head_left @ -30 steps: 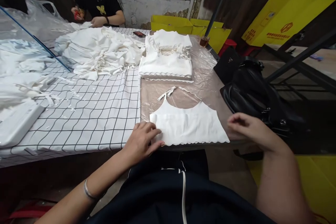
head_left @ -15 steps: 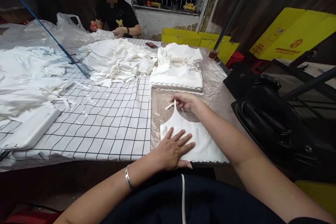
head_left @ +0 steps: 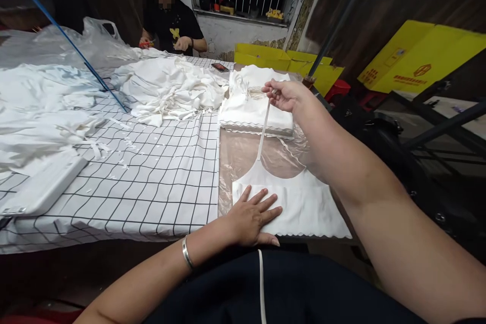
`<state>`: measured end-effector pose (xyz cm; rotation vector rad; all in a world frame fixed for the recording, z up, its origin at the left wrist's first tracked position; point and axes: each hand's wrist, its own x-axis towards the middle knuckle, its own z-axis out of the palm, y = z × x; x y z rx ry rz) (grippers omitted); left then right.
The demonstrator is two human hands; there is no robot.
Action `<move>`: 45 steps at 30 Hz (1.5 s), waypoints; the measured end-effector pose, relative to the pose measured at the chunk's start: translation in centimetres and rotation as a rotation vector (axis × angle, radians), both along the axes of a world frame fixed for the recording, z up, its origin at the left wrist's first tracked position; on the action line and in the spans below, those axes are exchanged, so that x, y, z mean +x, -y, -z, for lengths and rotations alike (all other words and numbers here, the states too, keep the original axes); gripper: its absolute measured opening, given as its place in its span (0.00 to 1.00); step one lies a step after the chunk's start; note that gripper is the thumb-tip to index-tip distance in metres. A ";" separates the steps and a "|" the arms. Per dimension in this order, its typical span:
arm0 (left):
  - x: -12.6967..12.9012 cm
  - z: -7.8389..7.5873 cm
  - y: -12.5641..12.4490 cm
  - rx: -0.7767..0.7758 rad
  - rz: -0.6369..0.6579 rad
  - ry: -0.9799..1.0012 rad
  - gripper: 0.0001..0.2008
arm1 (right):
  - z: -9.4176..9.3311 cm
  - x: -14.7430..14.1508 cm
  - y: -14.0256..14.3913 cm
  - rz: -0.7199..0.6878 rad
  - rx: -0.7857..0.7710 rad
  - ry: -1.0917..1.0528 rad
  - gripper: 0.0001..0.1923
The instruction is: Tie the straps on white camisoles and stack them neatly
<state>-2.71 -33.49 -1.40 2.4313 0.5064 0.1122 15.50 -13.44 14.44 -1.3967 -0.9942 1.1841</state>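
A white camisole-style top [head_left: 304,202] with a wavy hem lies flat at the table's front edge. My left hand [head_left: 254,215] rests on its left part, palm down with the fingers spread. Pinched in my right hand [head_left: 283,93] is one of its thin shoulder straps [head_left: 263,134], drawn taut away from me. The other strap [head_left: 291,151] lies slack on the plastic-covered surface. Just beyond the top is a stack of folded white garments [head_left: 256,111], and my right hand is above its right side.
White garments [head_left: 170,86] are heaped on the checked tablecloth [head_left: 163,182], with a white flat case [head_left: 47,187] at the left. Across the table sits a co-worker [head_left: 172,25] holding red-handled scissors. A blue pole [head_left: 72,43] slants over the left side. A black bag [head_left: 395,147] is on the right.
My right hand has moved away from me and up, pulling the strap out straight. The top's right side now lies spread wider. My left hand has stayed in place.
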 end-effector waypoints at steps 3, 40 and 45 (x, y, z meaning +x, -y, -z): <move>0.4 -1.5 0.0 -0.418 -0.195 0.230 0.35 | 0.1 -0.4 6.9 -0.135 0.262 0.137 0.07; 2.6 -4.0 -7.3 -0.867 -0.717 0.484 0.06 | 12.2 1.2 22.9 -0.335 -0.350 -0.237 0.14; 0.5 -2.4 -4.7 -0.060 -0.586 0.070 0.12 | 12.4 2.6 20.4 -0.113 -0.215 -0.199 0.17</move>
